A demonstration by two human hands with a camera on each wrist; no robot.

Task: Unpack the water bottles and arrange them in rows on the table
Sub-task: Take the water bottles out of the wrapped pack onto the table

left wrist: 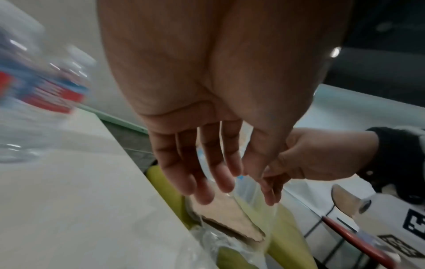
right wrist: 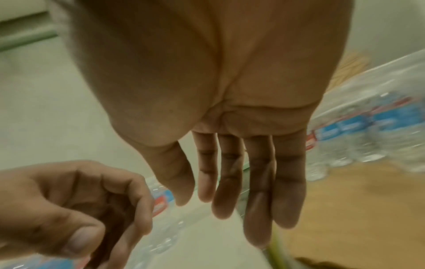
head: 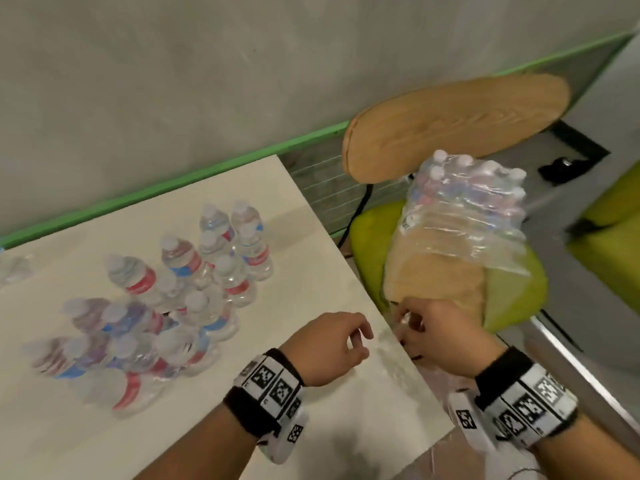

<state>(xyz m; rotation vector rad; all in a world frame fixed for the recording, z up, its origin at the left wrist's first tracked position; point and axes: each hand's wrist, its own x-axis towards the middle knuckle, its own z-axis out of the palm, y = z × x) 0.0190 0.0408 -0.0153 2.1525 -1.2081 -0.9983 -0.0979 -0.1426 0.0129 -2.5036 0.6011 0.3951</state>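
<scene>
Several clear water bottles (head: 180,271) with red and blue labels stand grouped on the left of the white table (head: 311,220). A plastic-wrapped pack of bottles (head: 464,206) sits on a cardboard tray (head: 440,282) on the green chair seat. Loose clear plastic wrap (head: 384,348) trails from the tray over the table's right edge. My right hand (head: 408,323) is at that edge, and its fingers seem to pinch the wrap. My left hand (head: 358,341) hovers just left of it, fingers loosely curled and holding nothing. The film (left wrist: 248,193) hangs behind my left fingers.
A chair with a green seat (head: 512,289) and a wooden back (head: 450,123) stands close against the table's right side. A grey wall with a green strip (head: 207,168) runs behind the table. Another green seat (head: 609,244) is at far right.
</scene>
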